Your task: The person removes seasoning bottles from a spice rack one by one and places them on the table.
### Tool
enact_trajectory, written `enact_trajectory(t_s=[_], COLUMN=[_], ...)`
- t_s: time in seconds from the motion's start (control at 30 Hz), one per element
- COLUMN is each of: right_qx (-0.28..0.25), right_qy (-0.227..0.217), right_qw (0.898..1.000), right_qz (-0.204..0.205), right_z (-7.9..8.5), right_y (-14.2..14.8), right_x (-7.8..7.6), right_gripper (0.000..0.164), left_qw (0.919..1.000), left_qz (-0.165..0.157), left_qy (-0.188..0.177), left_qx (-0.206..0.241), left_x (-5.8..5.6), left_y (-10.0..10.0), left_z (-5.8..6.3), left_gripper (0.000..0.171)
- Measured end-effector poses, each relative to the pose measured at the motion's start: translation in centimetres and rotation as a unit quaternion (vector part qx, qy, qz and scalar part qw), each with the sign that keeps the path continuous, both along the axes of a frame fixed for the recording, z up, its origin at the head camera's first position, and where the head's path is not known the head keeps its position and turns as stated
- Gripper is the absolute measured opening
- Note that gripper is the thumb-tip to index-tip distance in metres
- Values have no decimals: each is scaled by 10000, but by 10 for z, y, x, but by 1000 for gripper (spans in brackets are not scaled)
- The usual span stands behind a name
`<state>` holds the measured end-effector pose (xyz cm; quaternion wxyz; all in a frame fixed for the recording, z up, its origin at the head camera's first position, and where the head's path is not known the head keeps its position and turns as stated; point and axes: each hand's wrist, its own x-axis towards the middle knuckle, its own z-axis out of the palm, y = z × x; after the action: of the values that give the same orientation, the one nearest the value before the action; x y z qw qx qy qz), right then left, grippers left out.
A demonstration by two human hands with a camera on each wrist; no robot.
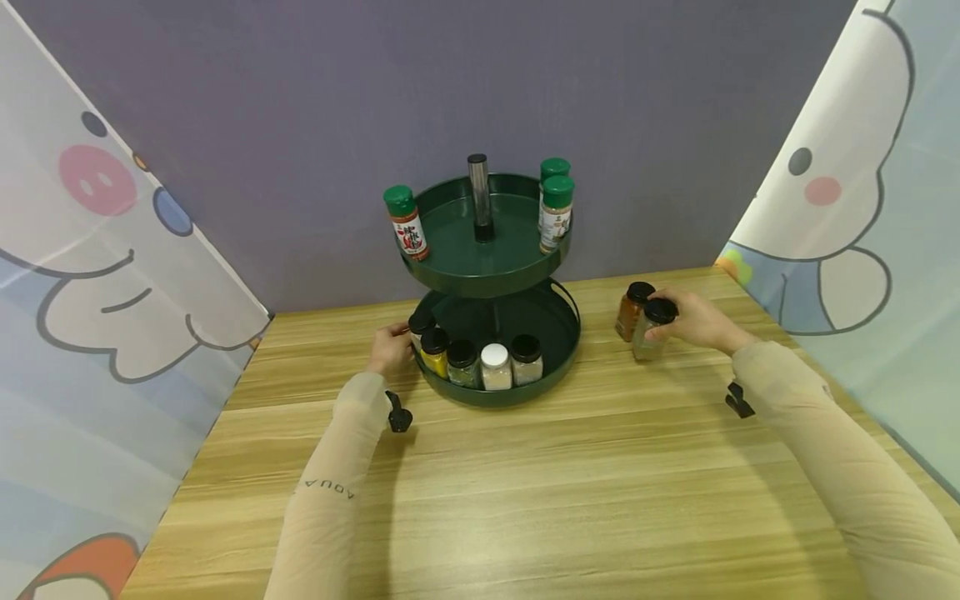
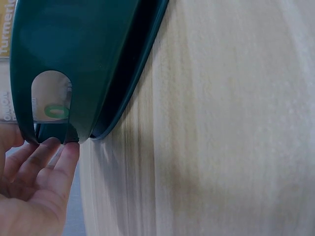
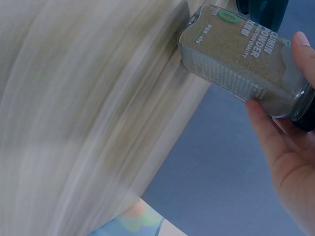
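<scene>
My right hand point(image 1: 697, 319) pinches a clear jar of cumin powder point(image 3: 236, 49) with a black lid, thumb on one side and fingers on the other. Right behind that jar in the head view stands a jar of red-brown spice point(image 1: 630, 317), also black-lidded. At the left side of a dark green two-tier turntable rack point(image 1: 487, 398), my left hand point(image 1: 390, 350) grips the lower tray's edge by its handle cut-out point(image 2: 51, 98), thumb near the rim and fingertips on the outer wall. Through the cut-out a spice jar shows inside the tray.
Along the lower tray's front stand several jars, among them a yellow turmeric jar point(image 1: 435, 354) and a white-lidded jar point(image 1: 496, 367). The upper tray point(image 1: 480, 279) bears a green-capped red-labelled bottle point(image 1: 407, 225) at left and two green-capped bottles point(image 1: 556, 208) at right. A grey wall point(image 1: 300, 167) rises behind.
</scene>
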<state>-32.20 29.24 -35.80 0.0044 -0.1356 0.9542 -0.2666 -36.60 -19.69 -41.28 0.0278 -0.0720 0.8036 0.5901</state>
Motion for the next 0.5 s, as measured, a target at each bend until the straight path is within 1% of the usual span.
enact_trajectory(t_s=[0.23, 0.5], right_qx=[-32, -79], right_qy=[-1, -264], right_qw=[10000, 9995], right_qz=[13, -125], right_z=[-6, -10], right_y=[2, 6], right_x=[-2, -3], right_gripper=[75, 80], left_qw=[10000, 9999], left_qz=[41, 58], left_qy=[-33, -105], left_qx=[-39, -97], left_x=[2, -1], left_y=[0, 1], left_z=[0, -2], left_gripper=[41, 42])
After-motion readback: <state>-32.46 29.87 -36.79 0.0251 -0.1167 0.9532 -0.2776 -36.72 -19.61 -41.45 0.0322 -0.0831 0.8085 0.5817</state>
